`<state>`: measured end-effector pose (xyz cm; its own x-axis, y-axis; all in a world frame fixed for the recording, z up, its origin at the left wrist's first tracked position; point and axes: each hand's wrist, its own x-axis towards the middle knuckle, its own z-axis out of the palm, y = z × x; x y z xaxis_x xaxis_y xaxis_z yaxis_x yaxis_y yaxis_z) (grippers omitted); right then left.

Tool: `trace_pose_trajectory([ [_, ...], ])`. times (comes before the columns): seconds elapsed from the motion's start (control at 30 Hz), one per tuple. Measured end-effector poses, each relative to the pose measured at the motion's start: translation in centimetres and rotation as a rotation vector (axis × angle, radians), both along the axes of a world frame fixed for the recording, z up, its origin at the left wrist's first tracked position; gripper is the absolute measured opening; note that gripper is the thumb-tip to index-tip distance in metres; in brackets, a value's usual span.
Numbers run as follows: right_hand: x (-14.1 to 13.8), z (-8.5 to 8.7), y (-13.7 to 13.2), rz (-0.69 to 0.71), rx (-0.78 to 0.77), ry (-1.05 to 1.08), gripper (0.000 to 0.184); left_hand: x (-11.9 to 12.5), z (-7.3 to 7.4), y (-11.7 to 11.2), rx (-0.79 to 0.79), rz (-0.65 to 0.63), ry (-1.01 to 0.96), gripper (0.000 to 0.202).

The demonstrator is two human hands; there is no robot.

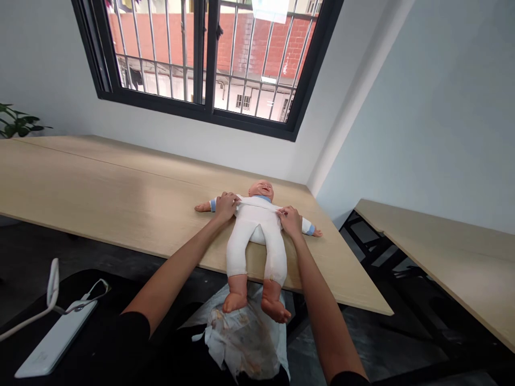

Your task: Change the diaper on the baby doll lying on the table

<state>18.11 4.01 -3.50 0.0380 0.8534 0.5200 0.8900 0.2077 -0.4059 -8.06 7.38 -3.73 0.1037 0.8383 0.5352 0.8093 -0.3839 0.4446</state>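
Baby doll [259, 215] is on its back on the light wood table [120, 177], close to the table's right-hand end, head toward the window [207, 80], feet toward the person. Arms spread out flat to both sides, legs apart, bare feet sticking out past the near edge. It wears a white outfit [256, 213] with blue collar and cuffs. Left hand [227, 206] is at the doll's side near chest level, fingertips pinched on a fabric edge. Right hand [290, 220] is at the opposite side, slightly lower, thumb and fingers also closed on the fabric. That edge runs fairly taut across the torso between the two hands; can't tell whether it's a waistband or a top's hem. Both forearms bare, black sleeves at the bottom of the view. Below the feet: clear plastic bag [245, 343] with crumpled, stained whitish stuff inside, exact contents unclear. Lower left: flat white device [58, 340] on a dark surface, white cable [26, 325] beside it. Second wood table [442, 230] off to the right, well apart from the doll. Green plant [20, 126] at far left.
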Motion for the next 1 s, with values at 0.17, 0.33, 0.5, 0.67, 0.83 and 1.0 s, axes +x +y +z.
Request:
trace_pose_trajectory([
  [0.17,0.2,-0.2,0.2,0.02,-0.001,0.089,0.02,0.1,0.2,-0.2,-0.013,0.008,-0.008,0.019],
  [0.33,0.3,-0.5,0.2,0.063,-0.013,0.136,0.02,0.1,0.3,-0.5,-0.019,-0.021,-0.018,0.017],
  [0.5,-0.1,-0.9,-0.1,0.137,-0.004,0.161,0.019,0.2,-0.5,-0.6,-0.001,-0.124,-0.017,0.016],
  [0.67,-0.6,-0.5,-0.5,0.22,0.016,0.329,0.033,0.4,-0.9,-0.5,0.04,-0.223,-0.203,0.027],
  [0.83,-1.1,-0.1,-0.8,0.316,-0.007,0.469,0.037,0.5,-0.2,-1.3,-0.047,-0.307,-0.358,0.025],
  [1.0,-1.3,-0.1,-0.8,0.349,-0.052,0.507,0.043,0.6,0.4,-2.1,-0.079,-0.342,-0.394,0.017],
])
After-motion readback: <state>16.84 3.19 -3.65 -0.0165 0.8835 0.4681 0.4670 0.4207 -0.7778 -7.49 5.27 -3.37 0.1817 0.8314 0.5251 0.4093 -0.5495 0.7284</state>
